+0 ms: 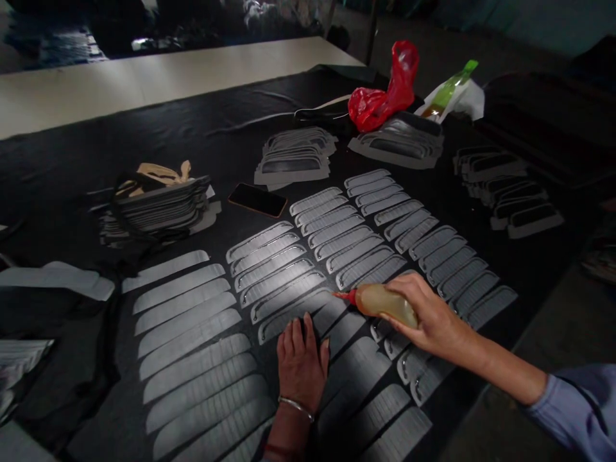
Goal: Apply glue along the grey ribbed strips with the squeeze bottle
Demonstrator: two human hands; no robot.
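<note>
Right grip (pixel 426 317) wrapped round a red-nozzled bottle (pixel 382 303) — left grip (pixel 301 359) spread over grey pieces (pixel 272 326).

Dim room, greenish wall (pixel 548 27) at upper right, pale tabletop (pixel 168 77) behind black-covered worktable (pixel 202 136), dark floor (pixel 553 314)

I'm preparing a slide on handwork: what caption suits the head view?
Right hand, fingers around a red-tipped bottle, above rows of gray pieces; left hand resting among them.
</note>
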